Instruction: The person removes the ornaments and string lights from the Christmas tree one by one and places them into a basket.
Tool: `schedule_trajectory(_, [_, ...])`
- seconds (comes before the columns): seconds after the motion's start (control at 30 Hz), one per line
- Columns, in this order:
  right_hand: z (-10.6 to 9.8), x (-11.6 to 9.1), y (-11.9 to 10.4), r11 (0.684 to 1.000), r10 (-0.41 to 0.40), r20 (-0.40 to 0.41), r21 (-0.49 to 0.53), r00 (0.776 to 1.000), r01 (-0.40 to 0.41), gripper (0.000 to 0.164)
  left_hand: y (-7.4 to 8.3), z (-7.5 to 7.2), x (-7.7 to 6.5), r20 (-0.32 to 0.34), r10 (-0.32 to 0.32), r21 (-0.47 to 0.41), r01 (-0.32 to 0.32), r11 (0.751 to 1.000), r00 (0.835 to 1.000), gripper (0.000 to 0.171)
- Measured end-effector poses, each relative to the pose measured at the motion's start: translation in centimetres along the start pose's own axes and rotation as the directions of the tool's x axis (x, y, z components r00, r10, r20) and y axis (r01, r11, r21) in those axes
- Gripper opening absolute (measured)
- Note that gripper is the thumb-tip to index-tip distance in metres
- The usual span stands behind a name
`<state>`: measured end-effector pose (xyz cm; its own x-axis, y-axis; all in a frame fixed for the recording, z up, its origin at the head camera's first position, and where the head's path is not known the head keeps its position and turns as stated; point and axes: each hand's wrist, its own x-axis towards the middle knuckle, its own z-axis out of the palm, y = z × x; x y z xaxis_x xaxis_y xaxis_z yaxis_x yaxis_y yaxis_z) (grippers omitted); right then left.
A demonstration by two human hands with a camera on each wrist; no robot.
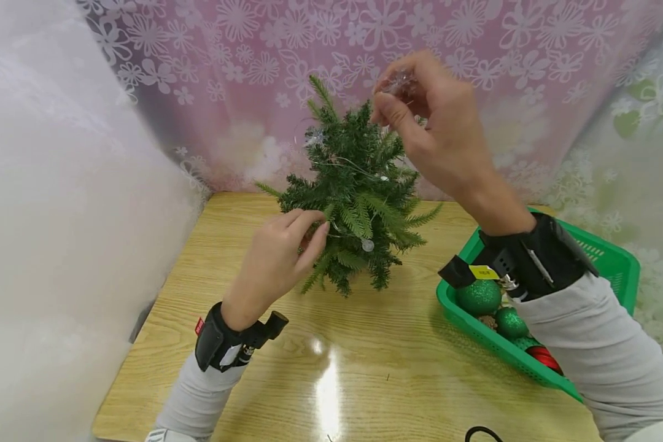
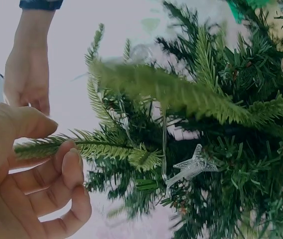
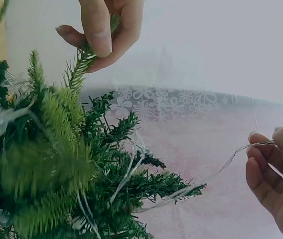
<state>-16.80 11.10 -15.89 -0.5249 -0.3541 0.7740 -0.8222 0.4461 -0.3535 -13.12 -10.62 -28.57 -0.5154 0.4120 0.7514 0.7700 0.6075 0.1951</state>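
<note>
A small artificial Christmas tree (image 1: pixel 350 147) stands on the wooden table, wound with a thin clear wire of string lights. On its left side my left hand (image 1: pixel 279 258) pinches the tip of a green branch (image 2: pixel 101 148) between thumb and fingers. My right hand (image 1: pixel 436 116) is raised at the upper right of the tree and grips the string-light wire (image 3: pixel 226 162), which runs taut from the branches. Clear light pieces (image 1: pixel 400 83) are bunched in that hand, partly hidden by the fingers. Among the needles hang a clear star-shaped light (image 2: pixel 195 167) and a round one (image 1: pixel 367 245).
A green plastic basket (image 1: pixel 630 270) sits at the right, partly under my right forearm. In it lie glittery green balls (image 1: pixel 479 298), a brown pine cone (image 1: pixel 488 321) and a red ornament (image 1: pixel 544 359). A flowered pink curtain (image 1: pixel 243 80) hangs behind the tree. A black cable (image 1: pixel 483 431) shows at the front edge.
</note>
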Motion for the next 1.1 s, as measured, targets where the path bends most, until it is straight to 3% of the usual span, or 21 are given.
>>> schedule_trajectory(0.13, [0.1, -0.1, -0.1, 0.997, 0.068, 0.083, -0.042, 0.994, -0.065, 0.016, 1.0, 0.4, 0.1, 0.027, 0.028, -0.042, -0.027, 0.999, 0.999, 0.018])
schedule_trajectory(0.23, [0.1, -0.3, -0.1, 0.989, 0.135, 0.176, -0.087, 0.975, -0.121, 0.014, 1.6, 0.6, 0.1, 0.048, 0.04, -0.065, -0.037, 0.997, 0.998, 0.019])
schedule_trajectory(0.4, [0.4, -0.7, 0.2, 0.988, 0.142, 0.299, -0.107, 0.944, -0.114, 0.012, 2.2, 1.2, 0.3, 0.055, 0.065, -0.098, -0.059, 0.993, 0.996, 0.02])
schedule_trajectory(0.53, [0.7, -0.8, 0.8, 0.989, 0.131, 0.337, -0.109, 0.932, -0.099, 0.01, 2.6, 1.7, 0.4, 0.052, 0.093, -0.094, -0.087, 0.992, 0.994, 0.019])
schedule_trajectory(0.67, [1.0, -0.9, 1.7, 0.977, 0.154, 0.371, -0.195, 0.916, -0.085, 0.012, 2.9, 2.2, 0.5, 0.055, 0.127, -0.045, -0.125, 0.991, 0.99, 0.019])
schedule_trajectory(0.8, [1.3, -1.1, 2.6, 0.95, 0.236, 0.436, -0.291, 0.869, -0.112, 0.02, 3.2, 2.8, 0.6, 0.083, 0.156, 0.003, -0.156, 0.988, 0.984, 0.02])
schedule_trajectory(0.97, [1.4, -1.2, 3.2, 0.91, 0.365, 0.507, -0.372, 0.781, -0.184, 0.027, 3.6, 3.4, 0.7, 0.121, 0.178, 0.029, -0.183, 0.983, 0.977, 0.021])
schedule_trajectory(1.1, [1.2, -1.3, 3.4, 0.886, 0.417, 0.552, -0.422, 0.722, -0.19, 0.031, 3.8, 3.7, 0.8, 0.141, 0.166, 0.019, -0.17, 0.985, 0.976, 0.022])
